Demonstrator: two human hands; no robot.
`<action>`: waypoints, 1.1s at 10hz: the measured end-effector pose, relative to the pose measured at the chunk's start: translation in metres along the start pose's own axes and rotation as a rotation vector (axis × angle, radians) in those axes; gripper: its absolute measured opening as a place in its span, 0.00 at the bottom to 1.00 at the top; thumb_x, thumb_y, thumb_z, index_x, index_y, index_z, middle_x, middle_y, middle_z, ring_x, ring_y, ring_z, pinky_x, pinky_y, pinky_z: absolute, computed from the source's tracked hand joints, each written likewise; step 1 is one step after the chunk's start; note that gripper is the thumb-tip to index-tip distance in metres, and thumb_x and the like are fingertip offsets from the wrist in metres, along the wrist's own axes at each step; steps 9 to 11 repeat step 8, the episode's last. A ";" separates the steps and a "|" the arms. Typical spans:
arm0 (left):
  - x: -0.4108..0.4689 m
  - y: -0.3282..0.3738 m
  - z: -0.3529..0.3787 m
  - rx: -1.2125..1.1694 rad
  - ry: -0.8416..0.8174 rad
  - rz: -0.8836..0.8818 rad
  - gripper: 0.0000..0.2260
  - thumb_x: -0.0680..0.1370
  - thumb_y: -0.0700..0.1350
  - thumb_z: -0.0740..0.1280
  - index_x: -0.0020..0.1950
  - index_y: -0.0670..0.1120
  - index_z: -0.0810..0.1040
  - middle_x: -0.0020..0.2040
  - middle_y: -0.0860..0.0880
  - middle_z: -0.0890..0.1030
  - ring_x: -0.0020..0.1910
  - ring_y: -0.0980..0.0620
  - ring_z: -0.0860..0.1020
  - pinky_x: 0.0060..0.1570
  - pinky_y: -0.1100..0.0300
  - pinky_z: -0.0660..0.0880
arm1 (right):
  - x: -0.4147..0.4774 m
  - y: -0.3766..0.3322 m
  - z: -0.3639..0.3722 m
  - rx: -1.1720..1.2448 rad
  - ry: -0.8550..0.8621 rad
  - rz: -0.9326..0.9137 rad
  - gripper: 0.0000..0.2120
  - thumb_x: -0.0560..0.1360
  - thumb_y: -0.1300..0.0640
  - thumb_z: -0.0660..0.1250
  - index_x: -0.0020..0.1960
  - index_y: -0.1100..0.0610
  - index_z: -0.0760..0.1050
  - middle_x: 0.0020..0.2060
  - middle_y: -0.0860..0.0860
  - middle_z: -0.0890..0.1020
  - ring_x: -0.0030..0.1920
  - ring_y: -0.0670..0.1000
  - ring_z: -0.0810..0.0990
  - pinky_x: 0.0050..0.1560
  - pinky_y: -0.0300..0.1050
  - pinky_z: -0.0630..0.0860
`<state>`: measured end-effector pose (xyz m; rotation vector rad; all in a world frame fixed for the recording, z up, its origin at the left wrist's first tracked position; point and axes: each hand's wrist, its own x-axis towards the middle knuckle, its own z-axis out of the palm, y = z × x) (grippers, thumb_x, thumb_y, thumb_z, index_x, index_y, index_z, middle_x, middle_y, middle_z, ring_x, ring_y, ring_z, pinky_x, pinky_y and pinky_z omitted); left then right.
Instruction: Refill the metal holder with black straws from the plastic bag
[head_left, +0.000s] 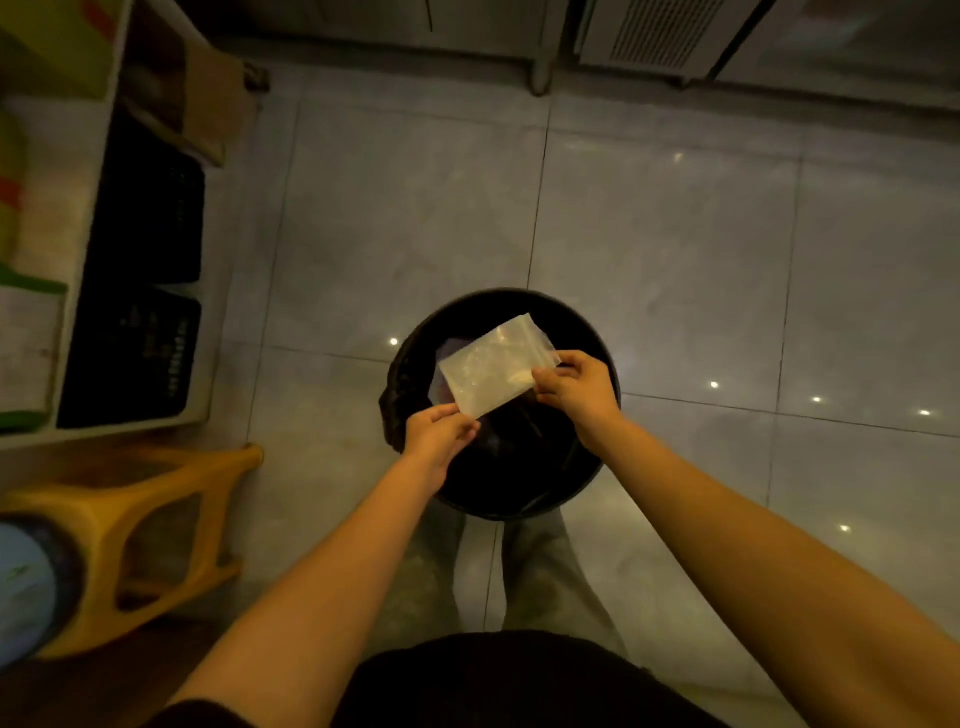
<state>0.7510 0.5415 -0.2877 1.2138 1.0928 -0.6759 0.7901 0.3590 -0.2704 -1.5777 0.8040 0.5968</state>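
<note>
Since the light is dim and warm and the wide lens bends the edges, much at the rim is hard to read: the grey tiled floor (675, 234) fills most of the frame, with lamp glints at 3 o'clock. The pale shelf unit (111, 156) at 9 to 10 o'clock is cut off by the left edge. Its black crates (145, 312) carry print too blurred to read, and a brown cardboard box (208, 104) sits at 11 o'clock. A steel cabinet (540, 52) at 12 o'clock shows only its foot and lower panels. The yellow plastic stool (104, 519) at 8 o'clock is partly cropped, and a blue round thing (21, 587) beside it is too blurred to identify. The black bin (519, 499) stands on the floor just below centre at 6 o'clock. It has a dark liner, its inside is too dark to make out, and the arms hide part of its rim. The plastic bag (488, 364) is held over the bin's mouth. It is a flat, tilted rectangle, cloudy white and translucent, with a small pale patch near its 4 o'clock edge. Contents cannot be told. The left hand (434, 441) pinches the bag's 7 o'clock corner between thumb and fingers. The right hand (576, 387) pinches its 4 o'clock edge, fingers curled.
</note>
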 end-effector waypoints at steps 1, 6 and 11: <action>0.020 -0.007 0.000 -0.025 0.020 -0.048 0.12 0.75 0.28 0.67 0.57 0.35 0.77 0.45 0.39 0.81 0.45 0.47 0.81 0.44 0.60 0.79 | 0.026 0.006 0.009 -0.092 0.010 0.030 0.14 0.73 0.63 0.71 0.58 0.64 0.76 0.43 0.59 0.83 0.41 0.55 0.83 0.43 0.46 0.82; 0.105 -0.041 -0.004 -0.119 0.126 -0.288 0.05 0.75 0.30 0.67 0.45 0.38 0.80 0.43 0.40 0.80 0.39 0.49 0.80 0.37 0.62 0.79 | 0.106 0.041 0.073 -0.479 0.033 0.038 0.24 0.75 0.54 0.70 0.69 0.58 0.70 0.55 0.56 0.80 0.51 0.56 0.82 0.53 0.54 0.81; 0.109 -0.047 0.007 0.081 0.200 -0.198 0.11 0.77 0.41 0.68 0.59 0.42 0.75 0.52 0.42 0.81 0.45 0.48 0.81 0.44 0.55 0.80 | 0.103 0.040 0.068 -0.546 0.046 0.025 0.26 0.77 0.54 0.68 0.72 0.59 0.66 0.65 0.58 0.75 0.61 0.59 0.77 0.60 0.57 0.77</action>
